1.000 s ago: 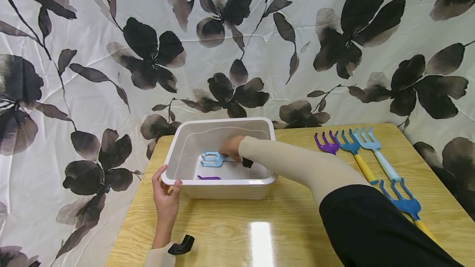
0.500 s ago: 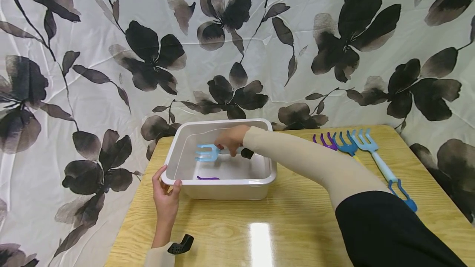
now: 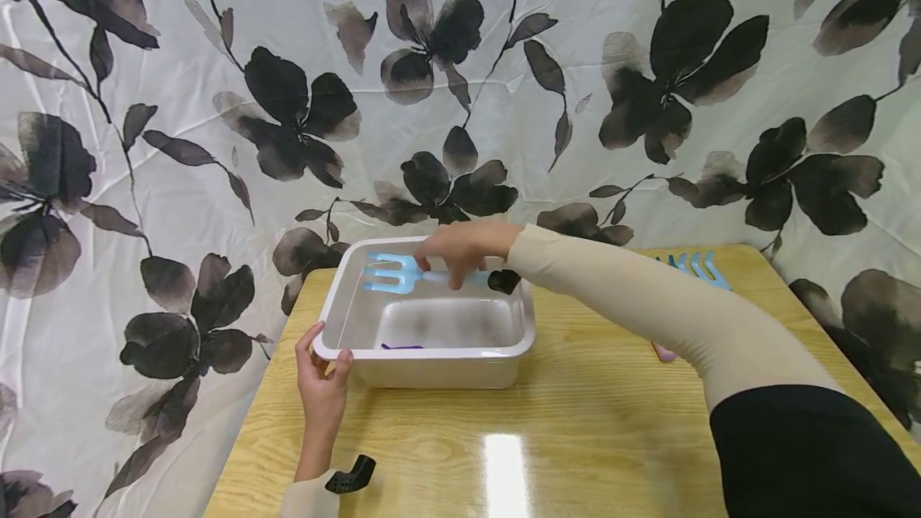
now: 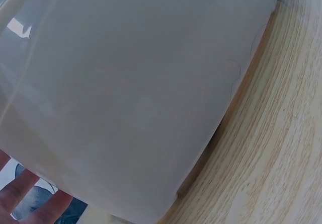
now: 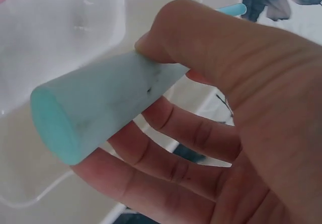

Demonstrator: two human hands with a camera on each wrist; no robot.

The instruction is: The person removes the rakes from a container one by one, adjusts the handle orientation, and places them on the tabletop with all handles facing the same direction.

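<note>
A white plastic tub (image 3: 432,372) stands on the wooden table. My left hand (image 3: 322,394) grips its front left corner, thumb at the front and fingers at the side. In the left wrist view the tub's wall (image 4: 141,83) fills most of the picture. My right hand (image 3: 464,250) holds a light blue garden fork (image 3: 396,274) above the tub's floor, tines pointing left. Thumb and fingers pinch its pale blue handle (image 5: 95,98) in the right wrist view. A purple piece (image 3: 403,347) lies inside the tub, mostly hidden by the front wall.
At the table's right back, blue fork tines (image 3: 708,268) show past the right sleeve, which hides the rest. A pink handle end (image 3: 663,353) peeks out below that sleeve. A floral cloth (image 3: 460,102) hangs behind the table (image 3: 432,454).
My right hand has lifted the light blue fork from the tub's floor, up and toward the back. The right arm now covers most of the forks at the right. My left hand stays put.
</note>
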